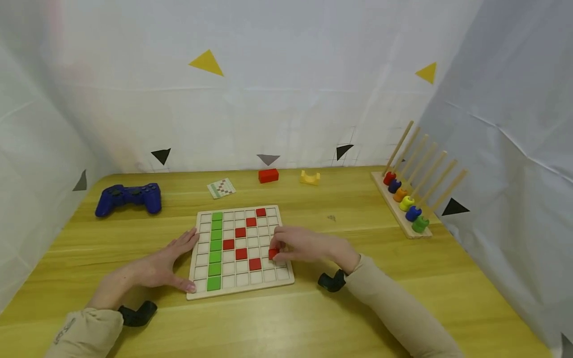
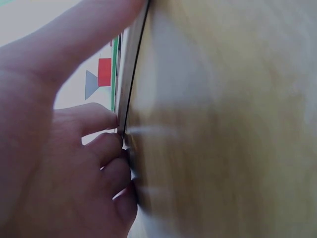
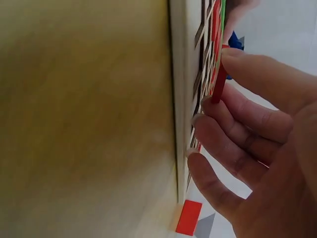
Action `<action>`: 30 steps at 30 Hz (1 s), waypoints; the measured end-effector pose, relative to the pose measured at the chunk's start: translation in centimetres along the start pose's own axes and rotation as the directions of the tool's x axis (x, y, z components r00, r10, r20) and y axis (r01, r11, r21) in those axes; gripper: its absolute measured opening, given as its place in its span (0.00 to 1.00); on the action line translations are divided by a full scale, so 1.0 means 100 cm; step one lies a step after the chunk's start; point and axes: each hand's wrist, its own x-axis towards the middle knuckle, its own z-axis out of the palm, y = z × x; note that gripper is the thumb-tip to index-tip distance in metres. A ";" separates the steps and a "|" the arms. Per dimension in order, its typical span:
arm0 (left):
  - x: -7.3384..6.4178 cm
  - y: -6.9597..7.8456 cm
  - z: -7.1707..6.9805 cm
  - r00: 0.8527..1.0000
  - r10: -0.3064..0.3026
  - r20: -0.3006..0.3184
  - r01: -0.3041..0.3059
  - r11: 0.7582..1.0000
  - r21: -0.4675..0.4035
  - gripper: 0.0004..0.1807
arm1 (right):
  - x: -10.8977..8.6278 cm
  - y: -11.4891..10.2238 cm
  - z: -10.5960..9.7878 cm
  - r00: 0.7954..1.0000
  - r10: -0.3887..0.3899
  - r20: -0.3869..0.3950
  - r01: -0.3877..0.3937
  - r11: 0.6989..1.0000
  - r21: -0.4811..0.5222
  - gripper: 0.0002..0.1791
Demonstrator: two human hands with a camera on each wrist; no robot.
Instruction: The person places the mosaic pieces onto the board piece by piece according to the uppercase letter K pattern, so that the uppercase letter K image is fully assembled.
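Note:
A wooden grid board (image 1: 202,259) lies on the table with a column of green tiles (image 1: 215,256) and several red tiles (image 1: 241,254) set in its squares. My left hand (image 1: 161,266) spreads along the board's left side. Its thumb touches the near left corner and its fingertips rest at the edge higher up. Over the right part of the grid, my right hand (image 1: 304,243) pinches a red tile (image 1: 272,254) between thumb and fingers. The right wrist view has this held tile (image 3: 219,82) tilted on edge, close over the board.
Behind the board lie a small pattern card (image 1: 221,188), a red block (image 1: 268,175) and a yellow curved piece (image 1: 310,178). A blue game controller (image 1: 129,199) is at the left. On the right stands a peg rack (image 1: 394,204) with coloured pieces on upright sticks.

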 end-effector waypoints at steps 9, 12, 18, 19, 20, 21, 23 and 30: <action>0.002 0.002 -0.001 1.000 -0.003 0.002 0.003 1.000 -0.005 0.68 | 0.000 -0.021 0.004 0.993 -0.060 0.099 0.064 0.997 -0.037 0.13; 0.002 0.001 -0.001 1.000 -0.002 0.002 0.002 1.000 -0.011 0.68 | 0.000 -0.026 0.005 0.992 -0.065 0.108 0.070 0.996 -0.046 0.12; 0.001 -0.001 -0.001 1.000 0.000 0.003 0.000 1.000 0.000 0.68 | 0.000 -0.031 0.007 0.993 -0.025 0.116 0.032 0.997 -0.063 0.10; 0.001 -0.002 -0.001 1.000 0.005 0.003 -0.005 1.000 0.000 0.68 | 0.000 -0.032 0.007 0.993 -0.015 0.117 0.022 0.998 -0.061 0.10; 0.001 -0.002 -0.001 1.000 0.010 0.002 -0.010 1.000 -0.001 0.68 | 0.000 -0.032 0.007 0.993 -0.007 0.117 0.014 0.998 -0.062 0.10; 0.001 -0.002 -0.001 1.000 0.009 0.002 -0.009 1.000 -0.005 0.68 | 0.000 -0.032 0.007 0.993 -0.004 0.116 0.011 0.998 -0.061 0.09; 0.001 -0.003 0.000 1.000 0.014 0.004 -0.014 1.000 -0.011 0.68 | -0.001 -0.032 0.008 0.994 -0.006 0.112 0.013 0.998 -0.059 0.09; 0.001 -0.003 0.001 1.000 0.010 -0.003 -0.010 1.000 -0.004 0.68 | 0.000 -0.030 0.008 0.994 -0.067 0.090 0.075 0.993 -0.091 0.09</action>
